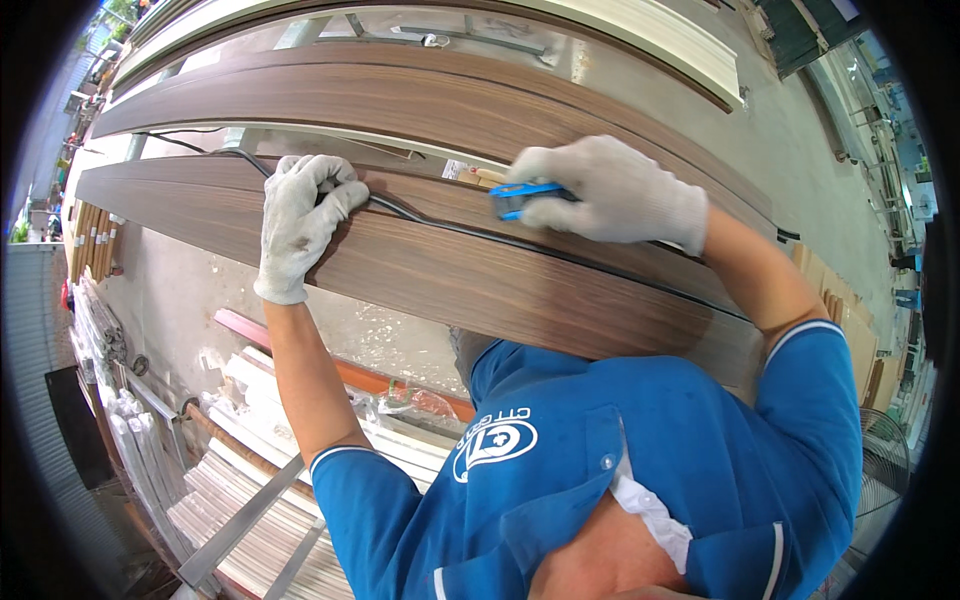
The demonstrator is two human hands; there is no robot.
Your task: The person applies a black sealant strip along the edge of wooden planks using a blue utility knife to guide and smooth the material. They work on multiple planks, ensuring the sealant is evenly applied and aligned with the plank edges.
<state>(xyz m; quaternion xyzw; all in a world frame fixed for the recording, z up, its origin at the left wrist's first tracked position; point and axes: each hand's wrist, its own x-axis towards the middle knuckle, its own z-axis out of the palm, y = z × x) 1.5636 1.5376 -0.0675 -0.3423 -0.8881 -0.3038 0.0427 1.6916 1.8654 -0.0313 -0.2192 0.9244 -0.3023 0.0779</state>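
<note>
A long brown wood-grain board point(420, 255) lies crosswise in front of me. A thin black flexible strip point(405, 208) runs along the groove in its top, pressed in flat toward the right, and curves up loose past my left hand. My left hand point(305, 220), in a pale work glove, pinches this strip between thumb and fingers above the board. My right hand point(615, 190), gloved too, is closed around a small blue hand tool point(525, 195) held just over the board; its exact kind I cannot make out.
Beyond the near board lies a second brown board point(400, 95), with pale long profiles point(660, 35) farther off. Stacked white lengths point(235, 500) and metal bars point(240, 525) stand at the lower left. A fan point(885, 450) is at the right.
</note>
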